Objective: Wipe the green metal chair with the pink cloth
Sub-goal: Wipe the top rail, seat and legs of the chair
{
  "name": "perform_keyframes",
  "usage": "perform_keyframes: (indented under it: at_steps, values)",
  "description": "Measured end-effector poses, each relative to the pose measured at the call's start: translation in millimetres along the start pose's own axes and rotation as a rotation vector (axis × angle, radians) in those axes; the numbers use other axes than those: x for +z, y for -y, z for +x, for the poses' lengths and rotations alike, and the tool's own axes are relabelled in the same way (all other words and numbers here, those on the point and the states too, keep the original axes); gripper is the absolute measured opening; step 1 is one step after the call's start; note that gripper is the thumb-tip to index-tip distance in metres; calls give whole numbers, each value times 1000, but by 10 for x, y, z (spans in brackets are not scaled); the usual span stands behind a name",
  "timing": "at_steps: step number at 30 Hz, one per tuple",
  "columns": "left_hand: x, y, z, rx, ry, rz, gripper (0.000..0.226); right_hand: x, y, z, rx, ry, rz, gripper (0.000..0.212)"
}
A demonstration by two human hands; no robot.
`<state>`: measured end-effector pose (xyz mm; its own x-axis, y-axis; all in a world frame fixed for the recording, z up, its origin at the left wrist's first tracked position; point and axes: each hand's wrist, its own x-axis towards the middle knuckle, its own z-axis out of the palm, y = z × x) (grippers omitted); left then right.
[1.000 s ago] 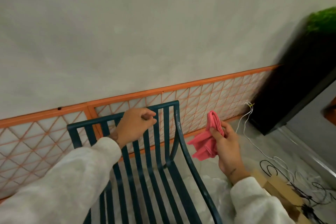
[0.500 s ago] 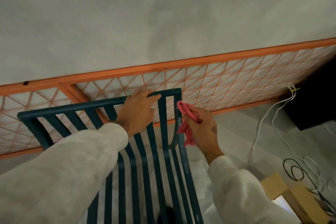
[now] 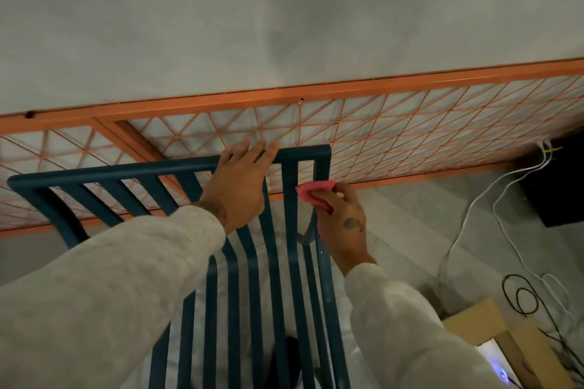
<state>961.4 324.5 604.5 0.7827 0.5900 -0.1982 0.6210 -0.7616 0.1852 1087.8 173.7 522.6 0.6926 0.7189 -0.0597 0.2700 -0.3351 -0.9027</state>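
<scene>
Green metal chair stands below you, before an orange lattice panel. Head view: your right hand pinches the one pink cloth against the back's right upright, just under the corner. That bar runs down toward you. Your left hand, fingers straight, rests on the top rail. One chair, one cloth.

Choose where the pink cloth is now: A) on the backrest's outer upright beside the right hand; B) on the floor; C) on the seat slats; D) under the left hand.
A: the right hand holds the pink cloth against the green metal chair at that upright, just below its top corner.
</scene>
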Motion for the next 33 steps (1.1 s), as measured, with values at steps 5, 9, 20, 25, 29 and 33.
perform_keyframes:
  at_steps: [5,9,20,25,29,33]
  values:
    - [29,1,-11,18,-32,9,95,-38,314,162,-84,-93,44,31]
    - [17,7,-4,15,4,5,98,14,195,32,-76,-34,-10,53]
    - [-15,26,-9,15,32,13,100,59,386,202,-284,45,-1004,55]
    - [-32,39,4,22,51,7,100,88,180,-69,-316,409,-1390,59]
    - [-12,58,24,24,45,16,102,105,356,165,-283,197,-1256,60]
    - [-9,59,2,21,54,27,102,14,284,162,-269,217,-1055,86]
